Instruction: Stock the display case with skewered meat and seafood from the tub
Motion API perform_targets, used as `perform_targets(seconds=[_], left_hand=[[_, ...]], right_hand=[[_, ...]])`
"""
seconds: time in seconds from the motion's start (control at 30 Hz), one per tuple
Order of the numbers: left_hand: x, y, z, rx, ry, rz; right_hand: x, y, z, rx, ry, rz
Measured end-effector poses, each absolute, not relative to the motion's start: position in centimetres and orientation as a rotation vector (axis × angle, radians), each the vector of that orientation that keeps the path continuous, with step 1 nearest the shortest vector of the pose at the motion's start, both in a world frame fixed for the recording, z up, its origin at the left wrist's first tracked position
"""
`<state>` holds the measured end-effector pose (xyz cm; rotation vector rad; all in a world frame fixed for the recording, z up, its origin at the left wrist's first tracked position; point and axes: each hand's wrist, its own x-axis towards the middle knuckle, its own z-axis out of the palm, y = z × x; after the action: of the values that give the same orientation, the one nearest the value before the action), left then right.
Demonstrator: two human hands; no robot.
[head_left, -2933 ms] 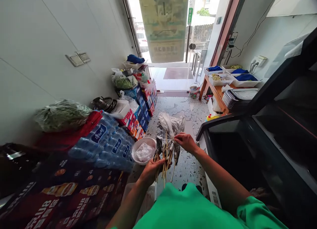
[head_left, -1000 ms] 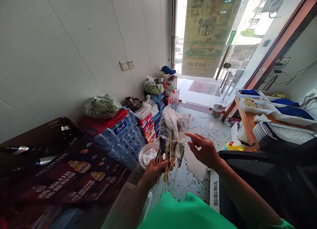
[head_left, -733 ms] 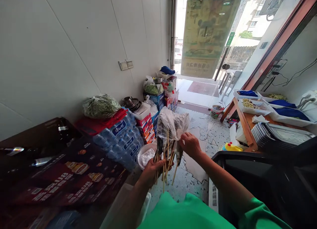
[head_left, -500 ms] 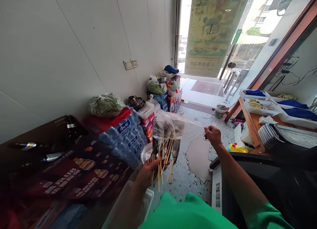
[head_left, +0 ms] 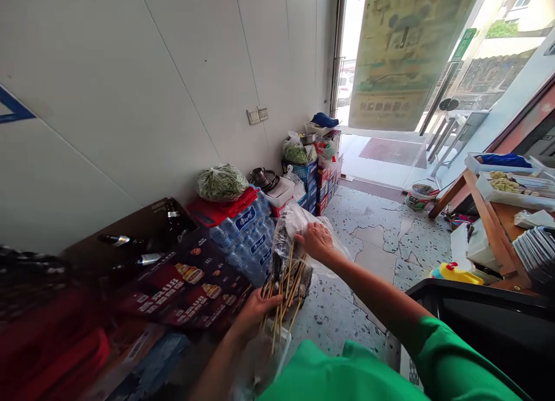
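My left hand (head_left: 260,311) is closed around the lower ends of a bundle of wooden skewers (head_left: 286,297), low in the middle of the view. Dark food on their upper ends shows only in part through a clear plastic bag (head_left: 292,217) that covers it. Over the top of the bundle, my right hand (head_left: 318,239) presses on the bag with its fingers bent around the plastic, and loose film spreads to its right. Below the bundle stands a whitish plastic container (head_left: 277,349), partly hidden by the skewers and my left forearm.
On the left are a dark red beer carton (head_left: 186,285), shrink-wrapped water bottles (head_left: 254,239) and a bag of greens (head_left: 222,183). Stacked boxes (head_left: 306,175) line the wall. To the right stand a black bin (head_left: 477,308), a yellow bottle (head_left: 455,272) and a wooden table (head_left: 492,227) with trays.
My right hand has come left from the outstretched end of the plastic onto the top of the bundle. The left hand keeps its hold on the skewers. The view has turned left.
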<state>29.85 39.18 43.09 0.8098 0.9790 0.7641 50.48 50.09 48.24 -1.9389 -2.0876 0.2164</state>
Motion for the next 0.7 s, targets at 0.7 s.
perform_targets(seconds=[0.7], left_hand=[[23.3, 40.0, 41.3, 0.905, 1.077, 0.645]], right_hand=[[43.4, 67.1, 47.4, -1.862, -2.265, 0.481]])
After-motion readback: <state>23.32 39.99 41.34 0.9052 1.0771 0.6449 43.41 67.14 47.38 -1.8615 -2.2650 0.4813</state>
